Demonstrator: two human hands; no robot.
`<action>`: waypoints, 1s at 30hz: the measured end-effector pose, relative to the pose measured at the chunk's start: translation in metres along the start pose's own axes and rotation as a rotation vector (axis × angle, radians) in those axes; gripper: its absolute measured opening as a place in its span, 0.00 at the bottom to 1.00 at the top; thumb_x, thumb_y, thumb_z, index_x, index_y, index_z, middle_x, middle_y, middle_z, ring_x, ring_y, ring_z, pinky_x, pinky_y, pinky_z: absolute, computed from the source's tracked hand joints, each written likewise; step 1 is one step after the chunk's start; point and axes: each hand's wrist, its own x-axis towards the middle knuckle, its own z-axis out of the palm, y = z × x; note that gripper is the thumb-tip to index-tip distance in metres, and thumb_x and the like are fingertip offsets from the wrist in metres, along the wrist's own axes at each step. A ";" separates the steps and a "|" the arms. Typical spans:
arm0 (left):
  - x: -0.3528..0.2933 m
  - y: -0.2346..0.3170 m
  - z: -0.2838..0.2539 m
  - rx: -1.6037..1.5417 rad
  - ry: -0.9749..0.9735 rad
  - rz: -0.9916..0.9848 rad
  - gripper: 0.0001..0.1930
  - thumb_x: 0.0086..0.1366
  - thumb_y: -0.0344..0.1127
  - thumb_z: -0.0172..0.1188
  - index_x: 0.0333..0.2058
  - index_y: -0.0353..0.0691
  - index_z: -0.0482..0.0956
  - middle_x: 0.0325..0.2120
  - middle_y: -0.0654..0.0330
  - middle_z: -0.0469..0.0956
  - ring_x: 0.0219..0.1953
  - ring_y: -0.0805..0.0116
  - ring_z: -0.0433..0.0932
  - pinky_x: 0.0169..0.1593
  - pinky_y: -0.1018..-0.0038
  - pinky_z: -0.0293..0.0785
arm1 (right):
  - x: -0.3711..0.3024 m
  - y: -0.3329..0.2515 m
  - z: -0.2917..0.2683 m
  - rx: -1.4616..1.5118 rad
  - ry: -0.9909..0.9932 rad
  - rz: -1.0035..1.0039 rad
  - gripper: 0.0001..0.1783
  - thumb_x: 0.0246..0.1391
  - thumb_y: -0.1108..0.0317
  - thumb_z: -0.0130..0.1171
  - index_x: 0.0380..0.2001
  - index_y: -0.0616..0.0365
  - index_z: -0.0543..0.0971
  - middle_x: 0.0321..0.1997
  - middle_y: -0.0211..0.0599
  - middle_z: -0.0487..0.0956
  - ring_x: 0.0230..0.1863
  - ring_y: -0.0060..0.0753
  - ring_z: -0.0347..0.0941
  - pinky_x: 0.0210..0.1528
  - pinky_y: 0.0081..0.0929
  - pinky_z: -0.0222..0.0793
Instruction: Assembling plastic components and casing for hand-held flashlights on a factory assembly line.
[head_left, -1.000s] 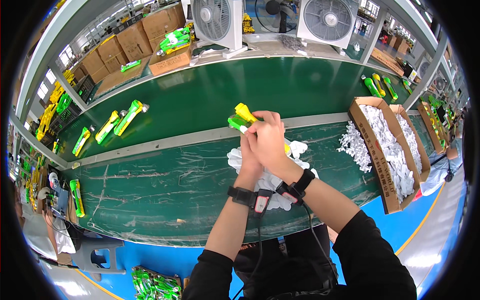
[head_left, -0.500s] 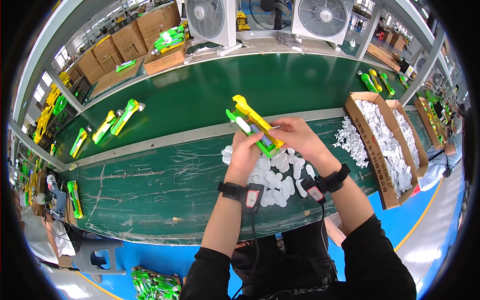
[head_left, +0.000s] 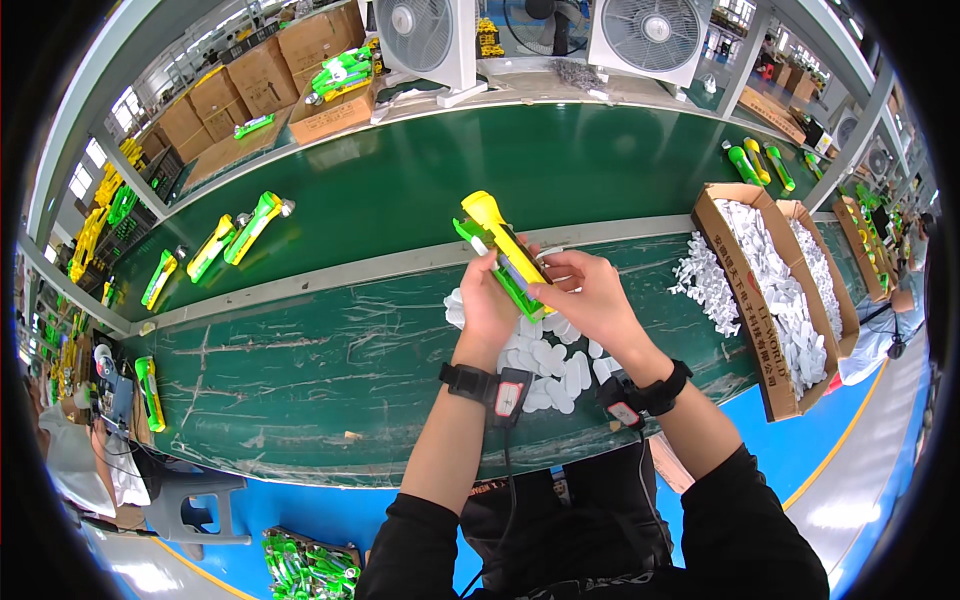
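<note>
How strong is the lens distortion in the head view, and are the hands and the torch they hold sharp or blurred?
In the head view, distortion is strong: the edges of the green bench bow toward a black round rim. The left hand, right hand and yellow-green torch are sharp, without motion blur. Light is even, with pale glare on the conveyor belt.

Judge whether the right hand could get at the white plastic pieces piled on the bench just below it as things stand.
Probably yes, though not freely. The white pieces lie directly under the right hand with nothing between them, but that hand and the left hand are both gripping the yellow-green flashlight, so it would need to let go first.
</note>
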 end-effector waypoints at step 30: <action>-0.013 0.000 0.008 -0.004 -0.187 -0.283 0.28 0.42 0.34 0.56 0.47 0.37 0.69 0.29 0.60 0.70 0.26 0.70 0.66 0.31 0.73 0.64 | 0.030 -0.004 -0.014 0.301 0.036 -0.026 0.21 0.57 0.56 0.57 0.30 0.69 0.78 0.31 0.41 0.80 0.32 0.28 0.77 0.32 0.26 0.72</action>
